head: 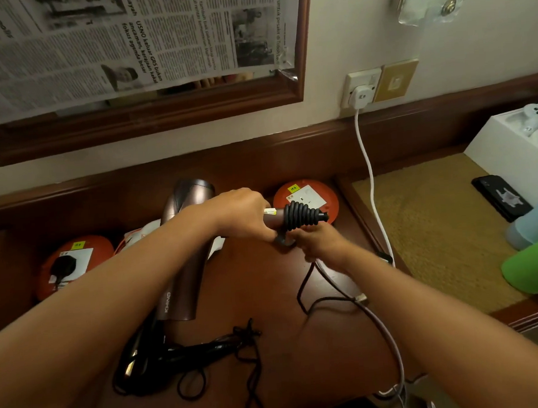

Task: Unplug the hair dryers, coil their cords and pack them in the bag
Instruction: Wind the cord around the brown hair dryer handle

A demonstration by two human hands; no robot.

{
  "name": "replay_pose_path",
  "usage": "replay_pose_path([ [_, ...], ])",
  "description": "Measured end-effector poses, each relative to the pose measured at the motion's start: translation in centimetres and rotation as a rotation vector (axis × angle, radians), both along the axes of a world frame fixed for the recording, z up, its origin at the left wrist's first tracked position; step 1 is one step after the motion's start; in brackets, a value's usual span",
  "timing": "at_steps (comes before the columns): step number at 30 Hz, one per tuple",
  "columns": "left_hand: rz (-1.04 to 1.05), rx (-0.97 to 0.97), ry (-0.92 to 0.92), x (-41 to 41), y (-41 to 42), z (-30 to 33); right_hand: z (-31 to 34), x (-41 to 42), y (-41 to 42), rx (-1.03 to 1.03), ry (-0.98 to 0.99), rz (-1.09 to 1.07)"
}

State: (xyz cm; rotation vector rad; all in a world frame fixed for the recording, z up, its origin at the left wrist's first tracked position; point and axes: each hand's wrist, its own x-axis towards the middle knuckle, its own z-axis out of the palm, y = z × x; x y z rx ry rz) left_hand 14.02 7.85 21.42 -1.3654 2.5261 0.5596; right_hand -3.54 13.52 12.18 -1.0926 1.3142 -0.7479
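Your left hand (243, 215) is curled around the handle of a bronze hair dryer (184, 241), held above the dark wooden surface (287, 346). Your right hand (318, 243) pinches its cord (377, 320) just below the black ribbed strain relief (303, 215). A second, black hair dryer (144, 356) lies nearer, its cord loose beside it. Two orange extension reels (71, 265) sit at the far edge.

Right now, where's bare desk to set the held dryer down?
Bare wood between the brown dryer and the loose cord under the right hand. Crowded: the black cord tangle in front, orange reels along the back.
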Motion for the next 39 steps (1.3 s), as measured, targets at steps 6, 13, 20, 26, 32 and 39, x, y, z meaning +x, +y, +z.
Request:
replay_pose_path([
  [6,-0.024,0.012,-0.071,0.3,0.4,-0.4,2.9,-1.6,-3.3,-0.152,0.348,0.128],
  [13,-0.07,-0.049,-0.183,0.1,1.0,-1.6,5.8,-0.4,-4.9,-0.297,0.537,0.253],
  [20,0.067,0.002,-0.206,0.4,0.0,-3.0,6.9,2.1,-2.9,-0.402,0.774,0.333],
  [26,0.173,-0.012,-0.15,1.0,-1.1,-3.4,5.9,3.3,-0.6,-0.322,0.662,0.245],
  [32,0.204,-0.066,-0.1,1.1,-1.6,-3.4,3.7,3.9,1.4,-0.026,-0.151,-0.146],
  [39,0.201,-0.081,-0.062,0.8,-1.7,-3.5,2.8,3.4,1.2,0.051,-0.204,-0.042],
])
